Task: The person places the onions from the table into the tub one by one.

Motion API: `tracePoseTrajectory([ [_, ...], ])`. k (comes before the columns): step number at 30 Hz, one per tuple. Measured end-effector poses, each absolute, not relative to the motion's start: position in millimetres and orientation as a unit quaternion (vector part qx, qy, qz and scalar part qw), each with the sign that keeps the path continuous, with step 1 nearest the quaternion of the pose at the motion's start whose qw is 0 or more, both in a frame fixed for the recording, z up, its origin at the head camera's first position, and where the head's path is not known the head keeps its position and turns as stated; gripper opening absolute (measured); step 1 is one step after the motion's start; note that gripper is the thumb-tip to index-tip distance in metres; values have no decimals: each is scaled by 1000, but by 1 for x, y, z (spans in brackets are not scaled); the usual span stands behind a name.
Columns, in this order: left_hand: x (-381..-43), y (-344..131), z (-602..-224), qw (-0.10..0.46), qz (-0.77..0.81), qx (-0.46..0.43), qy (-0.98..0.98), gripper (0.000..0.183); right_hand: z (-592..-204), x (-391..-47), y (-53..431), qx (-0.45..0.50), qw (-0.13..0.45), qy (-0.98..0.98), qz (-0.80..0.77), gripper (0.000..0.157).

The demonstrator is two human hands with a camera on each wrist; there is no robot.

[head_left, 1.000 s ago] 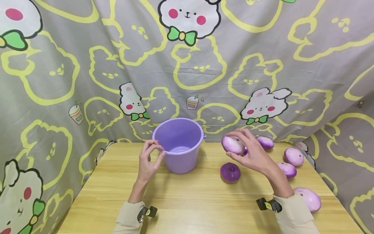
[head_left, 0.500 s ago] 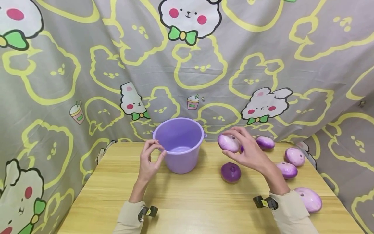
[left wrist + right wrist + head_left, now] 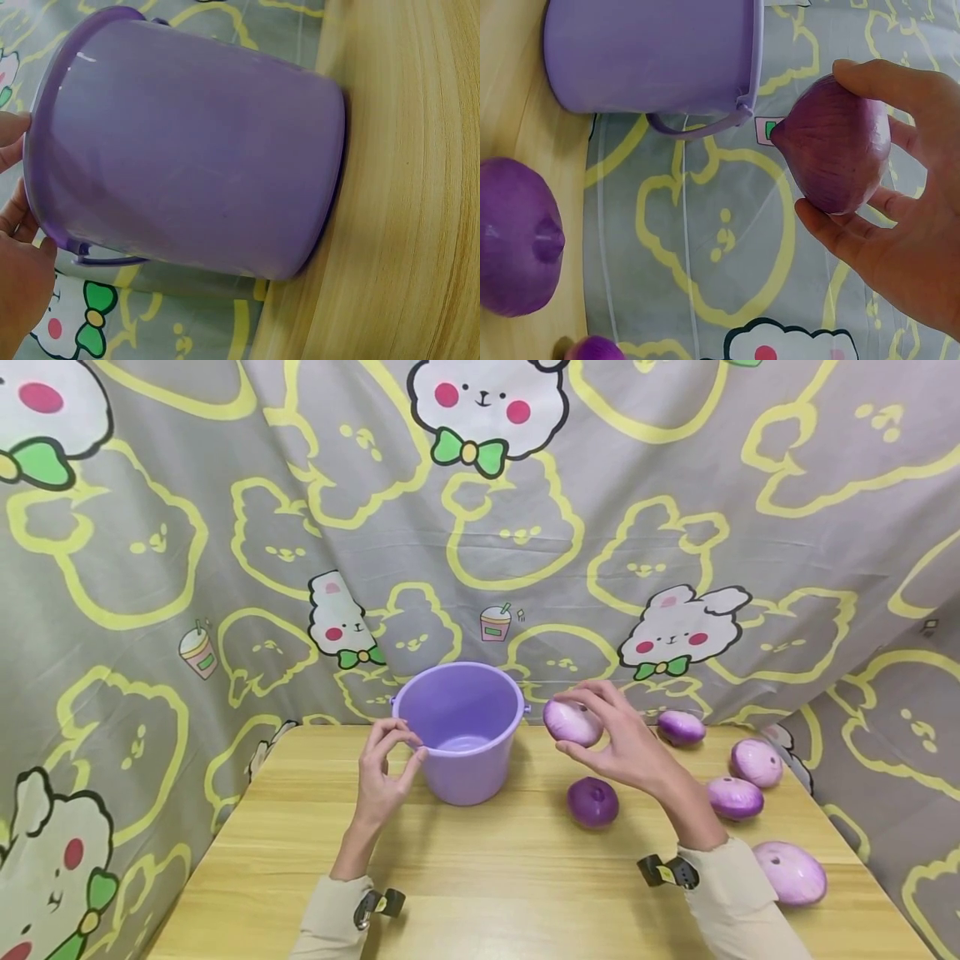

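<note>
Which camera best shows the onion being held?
The right wrist view: the onion looks large, its pointed tip showing. The head view shows it smaller, tip hidden; the left wrist view misses it entirely.

Bright, even light in the head view (pale glare on the table (image 3: pixel 495 910)); wrist views duller

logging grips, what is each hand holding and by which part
Right hand: an onion, by its rounded sides. Left hand: the bucket, by its rim.
</note>
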State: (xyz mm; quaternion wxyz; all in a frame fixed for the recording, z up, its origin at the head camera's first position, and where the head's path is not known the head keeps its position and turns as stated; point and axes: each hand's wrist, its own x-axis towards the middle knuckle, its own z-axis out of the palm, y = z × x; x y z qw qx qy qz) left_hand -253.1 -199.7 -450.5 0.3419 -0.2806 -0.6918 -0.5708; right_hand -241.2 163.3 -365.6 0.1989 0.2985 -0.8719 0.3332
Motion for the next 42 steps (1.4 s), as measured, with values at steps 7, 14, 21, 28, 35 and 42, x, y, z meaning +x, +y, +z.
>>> tracePoseTrajectory([
  [7,-255,-201,-453,349,-569,-287,-686,20,-363,-246,155,312,202,-864,341,57],
  [14,-256,-202,-453,348,-571,-290,-685,17,-360,-247,147,318,189,-862,347,55],
  [21,-254,-200,-450,353,-565,-291,-687,19,-357,-252,138,324,190,-864,337,57],
  [28,-253,-198,-449,351,-569,-284,-688,20,-354,-259,126,341,195,-855,339,58],
  [35,-254,-201,-451,343,-572,-282,-690,22,-353,-264,115,354,197,-846,347,58],
  [42,-254,-201,-451,344,-573,-290,-685,20,-353,-268,105,364,194,-843,346,58],
])
